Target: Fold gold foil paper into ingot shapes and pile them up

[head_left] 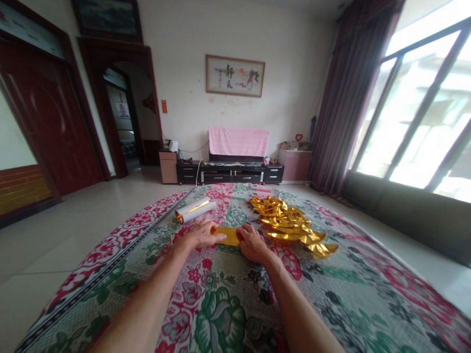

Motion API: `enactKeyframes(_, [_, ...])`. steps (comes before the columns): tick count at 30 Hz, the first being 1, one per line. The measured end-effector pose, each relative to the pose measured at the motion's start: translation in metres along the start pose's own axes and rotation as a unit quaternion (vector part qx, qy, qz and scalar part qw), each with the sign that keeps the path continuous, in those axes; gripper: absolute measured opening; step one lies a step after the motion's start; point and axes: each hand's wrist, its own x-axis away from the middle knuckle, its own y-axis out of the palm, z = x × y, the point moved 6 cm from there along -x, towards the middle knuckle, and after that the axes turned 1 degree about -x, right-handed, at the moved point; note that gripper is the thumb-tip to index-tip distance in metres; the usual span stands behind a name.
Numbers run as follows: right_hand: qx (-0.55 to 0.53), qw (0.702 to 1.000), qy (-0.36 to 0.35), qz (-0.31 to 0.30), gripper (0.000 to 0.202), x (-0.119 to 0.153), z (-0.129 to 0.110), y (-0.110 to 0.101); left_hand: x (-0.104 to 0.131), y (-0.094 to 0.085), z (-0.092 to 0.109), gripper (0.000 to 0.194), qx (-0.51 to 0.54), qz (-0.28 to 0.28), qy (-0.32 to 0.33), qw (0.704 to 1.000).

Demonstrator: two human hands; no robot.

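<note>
A flat strip of gold foil paper (pixel 228 236) lies between my two hands, low over the flowered cloth. My left hand (pixel 202 234) grips its left end, thumb along the near edge. The right end is held by my right hand (pixel 253 241), with its fingers curled over the foil. Just beyond my left hand rests a white roll (pixel 196 211) with a gold strip along it. To the right of my right hand, several folded gold foil pieces (pixel 290 223) form a heap.
A flowered cloth (pixel 221 314) covers the round-edged surface under my hands. Farther back stand a low black cabinet (pixel 231 174) and a screen under a pink cloth (pixel 239 140). A curtain (pixel 342 93) and windows are at the right.
</note>
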Motion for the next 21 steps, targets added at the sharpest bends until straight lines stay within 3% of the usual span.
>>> enactKeyframes(2, [0.000, 1.000, -0.004, 0.007, 0.033, -0.001, 0.002, 0.002, 0.003, 0.001, 0.004, 0.048, -0.036, 0.042, -0.053, 0.997])
enactKeyframes(9, [-0.005, 0.999, -0.010, 0.031, 0.027, 0.000, 0.000, 0.001, 0.010, 0.003, 0.018, 0.055, -0.056, 0.076, -0.074, 0.993])
enactKeyframes(17, [-0.032, 0.999, -0.028, -0.002, 0.029, -0.001, 0.003, -0.003, 0.003, 0.001, 0.002, 0.048, -0.028, 0.037, -0.052, 0.998])
enactKeyframes(21, [-0.039, 0.999, -0.034, -0.007, 0.035, -0.002, 0.004, -0.003, 0.003, -0.002, -0.001, 0.033, 0.009, -0.021, 0.014, 1.000])
